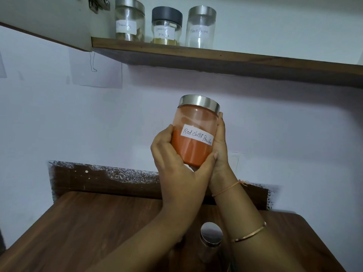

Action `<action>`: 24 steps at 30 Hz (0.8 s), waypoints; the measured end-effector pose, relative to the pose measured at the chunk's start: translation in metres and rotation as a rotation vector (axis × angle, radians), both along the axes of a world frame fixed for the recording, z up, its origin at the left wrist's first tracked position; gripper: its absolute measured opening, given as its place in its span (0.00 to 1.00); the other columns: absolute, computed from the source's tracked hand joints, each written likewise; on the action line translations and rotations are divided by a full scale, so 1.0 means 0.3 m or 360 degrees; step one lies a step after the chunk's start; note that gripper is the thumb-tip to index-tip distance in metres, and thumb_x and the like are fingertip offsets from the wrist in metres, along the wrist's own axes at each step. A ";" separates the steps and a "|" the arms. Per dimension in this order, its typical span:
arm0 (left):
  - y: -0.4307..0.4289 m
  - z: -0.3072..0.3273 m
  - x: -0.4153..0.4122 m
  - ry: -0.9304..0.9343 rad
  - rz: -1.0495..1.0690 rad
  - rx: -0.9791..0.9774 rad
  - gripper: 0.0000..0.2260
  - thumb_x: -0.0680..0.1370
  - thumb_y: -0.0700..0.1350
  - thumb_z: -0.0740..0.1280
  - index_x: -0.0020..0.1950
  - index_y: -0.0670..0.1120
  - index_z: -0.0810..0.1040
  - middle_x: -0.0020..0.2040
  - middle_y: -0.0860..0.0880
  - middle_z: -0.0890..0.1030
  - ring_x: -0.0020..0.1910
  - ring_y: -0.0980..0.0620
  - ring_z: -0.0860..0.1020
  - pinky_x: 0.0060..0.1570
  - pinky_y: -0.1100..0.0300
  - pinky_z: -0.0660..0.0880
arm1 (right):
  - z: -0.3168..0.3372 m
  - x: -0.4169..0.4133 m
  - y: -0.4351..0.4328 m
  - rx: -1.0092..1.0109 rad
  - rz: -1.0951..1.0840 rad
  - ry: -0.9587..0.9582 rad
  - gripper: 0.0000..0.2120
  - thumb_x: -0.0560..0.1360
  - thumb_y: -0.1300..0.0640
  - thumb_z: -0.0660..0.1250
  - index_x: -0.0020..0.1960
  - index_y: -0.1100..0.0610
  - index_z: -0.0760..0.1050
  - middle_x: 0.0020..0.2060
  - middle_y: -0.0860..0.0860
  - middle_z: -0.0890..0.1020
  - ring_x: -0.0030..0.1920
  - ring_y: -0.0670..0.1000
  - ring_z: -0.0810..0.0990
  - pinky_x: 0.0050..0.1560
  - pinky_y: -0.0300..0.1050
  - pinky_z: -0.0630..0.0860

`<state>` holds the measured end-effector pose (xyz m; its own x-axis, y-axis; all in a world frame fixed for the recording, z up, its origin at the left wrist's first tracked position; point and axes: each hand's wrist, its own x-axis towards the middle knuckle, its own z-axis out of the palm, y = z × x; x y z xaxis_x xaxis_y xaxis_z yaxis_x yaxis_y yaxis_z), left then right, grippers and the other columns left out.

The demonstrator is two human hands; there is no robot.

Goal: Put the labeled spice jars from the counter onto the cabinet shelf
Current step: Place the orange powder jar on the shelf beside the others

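A glass jar of orange-red powder, steel lid, white label reading "Red chilli Powder", is held up in front of the wall, below the shelf. My left hand grips its left side and bottom. My right hand clasps its right side, fingers reaching the lid. Three labelled jars stand on the wooden cabinet shelf: a steel-lidded one, a black-lidded "Masala" jar, and a steel-lidded "Black Pepper" jar. Another steel-lidded jar stands on the counter between my forearms.
The brown wooden counter spreads below, with a dark backsplash strip behind it. An open cabinet door hangs at upper left. The shelf runs on to the right of the Black Pepper jar.
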<state>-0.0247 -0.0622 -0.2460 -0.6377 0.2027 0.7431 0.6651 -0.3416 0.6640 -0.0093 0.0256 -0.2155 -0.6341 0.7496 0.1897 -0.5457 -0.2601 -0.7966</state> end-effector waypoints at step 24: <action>-0.006 0.006 0.028 0.0012 -0.0035 0.0051 0.39 0.66 0.46 0.78 0.71 0.45 0.62 0.64 0.55 0.61 0.67 0.51 0.65 0.60 0.46 0.74 | 0.006 0.073 -0.071 -0.0084 0.0023 -0.0310 0.17 0.84 0.53 0.48 0.66 0.56 0.69 0.45 0.51 0.75 0.37 0.47 0.73 0.60 0.51 0.73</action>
<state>-0.0164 -0.0642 -0.2441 -0.6279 0.1925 0.7541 0.6621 -0.3772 0.6476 0.0125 0.0042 -0.2136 -0.6656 0.7459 0.0230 -0.3786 -0.3110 -0.8718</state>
